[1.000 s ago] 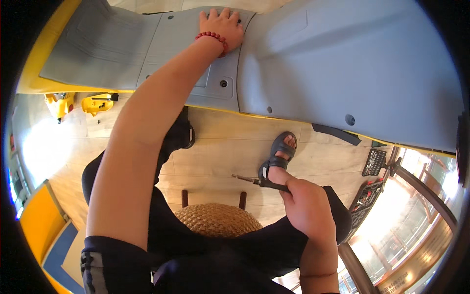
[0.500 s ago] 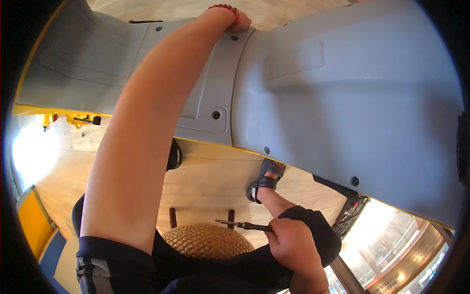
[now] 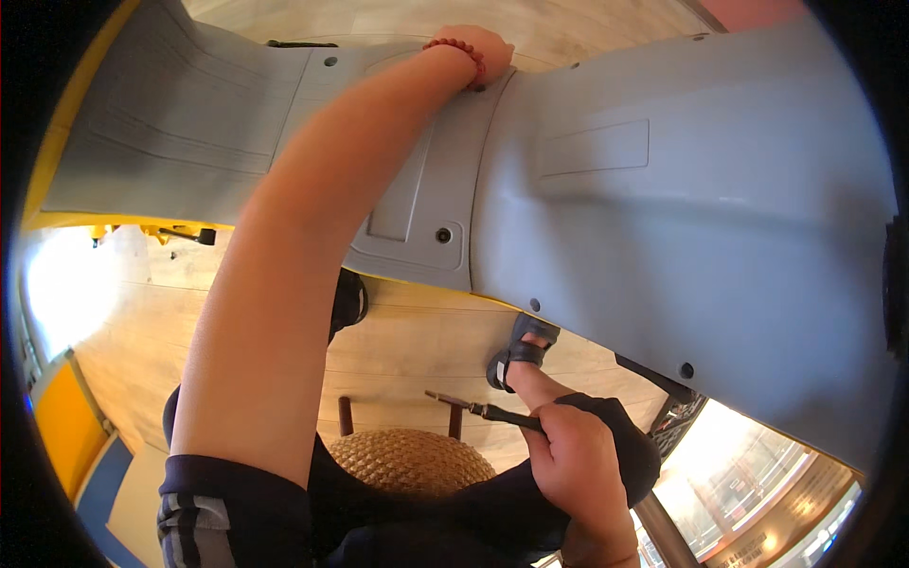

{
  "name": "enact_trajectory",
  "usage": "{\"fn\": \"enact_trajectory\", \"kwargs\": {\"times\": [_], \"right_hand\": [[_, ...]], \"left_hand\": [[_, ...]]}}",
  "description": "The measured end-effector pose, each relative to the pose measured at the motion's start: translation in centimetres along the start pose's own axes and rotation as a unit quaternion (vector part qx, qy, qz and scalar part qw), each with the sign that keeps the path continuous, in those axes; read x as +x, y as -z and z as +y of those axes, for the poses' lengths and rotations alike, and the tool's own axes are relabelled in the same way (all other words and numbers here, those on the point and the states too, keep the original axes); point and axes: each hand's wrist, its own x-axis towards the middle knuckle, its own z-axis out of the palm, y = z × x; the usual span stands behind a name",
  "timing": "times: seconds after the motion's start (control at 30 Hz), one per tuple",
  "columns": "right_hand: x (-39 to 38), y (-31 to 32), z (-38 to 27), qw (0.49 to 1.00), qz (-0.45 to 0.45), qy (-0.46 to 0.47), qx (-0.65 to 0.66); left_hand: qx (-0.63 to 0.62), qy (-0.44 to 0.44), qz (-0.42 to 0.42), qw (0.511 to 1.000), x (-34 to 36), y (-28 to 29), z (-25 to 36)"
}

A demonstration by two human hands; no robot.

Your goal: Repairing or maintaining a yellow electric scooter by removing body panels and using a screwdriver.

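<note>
At the far edge of the grey molded panel [image 3: 573,227] is my left hand [image 3: 483,47], red bead bracelet on the wrist, its fingers mostly hidden past that edge. My forearm lies across the panel's middle, near a recessed screw hole [image 3: 443,236]. Low on the right, above my thigh, my right hand [image 3: 578,454] is closed round the black handle of a slim screwdriver-like tool [image 3: 483,410], its metal tip pointing left, away from the panel.
A woven stool seat [image 3: 407,454] is between my legs. Yellow parts [image 3: 161,234] lie on the wooden floor at left, and a tool case [image 3: 682,421] at right. A yellow-and-blue board [image 3: 62,398] stands at lower left.
My left hand has gone from lying spread on the panel to reaching over its far edge. My right hand has moved lower with the tool, and the view has shifted.
</note>
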Motion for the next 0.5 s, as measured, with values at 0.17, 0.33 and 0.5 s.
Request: {"fn": "enact_trajectory", "kwargs": {"times": [0.17, 0.33, 0.5], "right_hand": [[0.6, 0.1, -1.4, 0.989, 0.057, -0.009, 0.135], [2.4, 0.9, -3.6, 0.955, 0.073, -0.089, 0.274], [4.6, -0.2, -7.8, 0.879, 0.003, -0.054, 0.474]], "left_hand": [[0.076, -0.083, -0.062, 0.992, -5.5, 2.2, -1.4], [-0.145, -0.197, -0.059, 0.968, -19.0, 6.3, -3.4], [-0.63, -0.19, -0.212, 0.722, -33.6, 9.0, 0.2]]}}
